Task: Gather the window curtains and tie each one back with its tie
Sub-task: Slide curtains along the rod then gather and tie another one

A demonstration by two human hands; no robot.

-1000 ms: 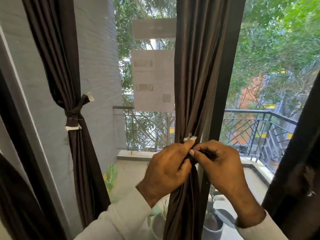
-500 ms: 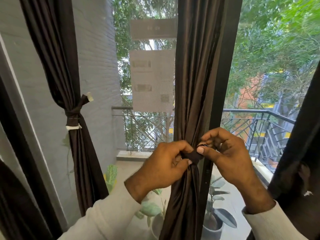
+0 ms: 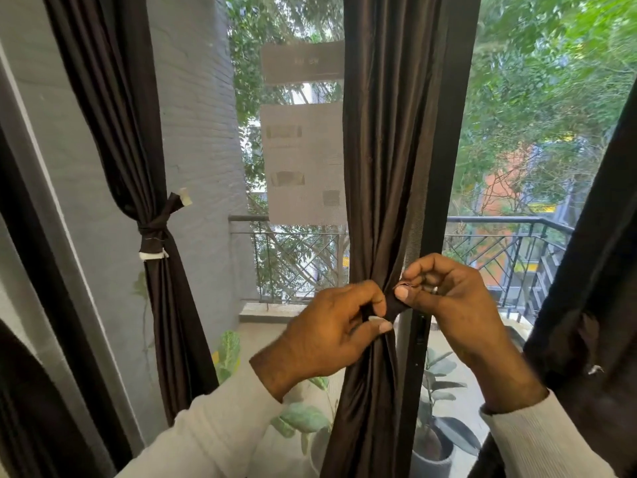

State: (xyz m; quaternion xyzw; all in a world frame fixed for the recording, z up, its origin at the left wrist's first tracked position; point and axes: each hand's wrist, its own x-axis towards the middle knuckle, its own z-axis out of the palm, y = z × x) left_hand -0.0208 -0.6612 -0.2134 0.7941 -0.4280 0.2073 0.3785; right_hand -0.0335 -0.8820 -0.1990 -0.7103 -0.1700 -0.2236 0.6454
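My left hand (image 3: 331,332) and right hand (image 3: 448,301) pinch the tie (image 3: 396,307) on the middle curtain (image 3: 379,167), now pulled toward 3 o'clock; knot tightening, nearly done.

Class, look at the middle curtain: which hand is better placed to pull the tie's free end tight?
Probably the right hand: it pinches the tie end, while the left hand grips the gathered middle curtain.

No legible text on the blurred window papers (image 3: 303,163).

Head view, facing window (image 3: 517,132), close
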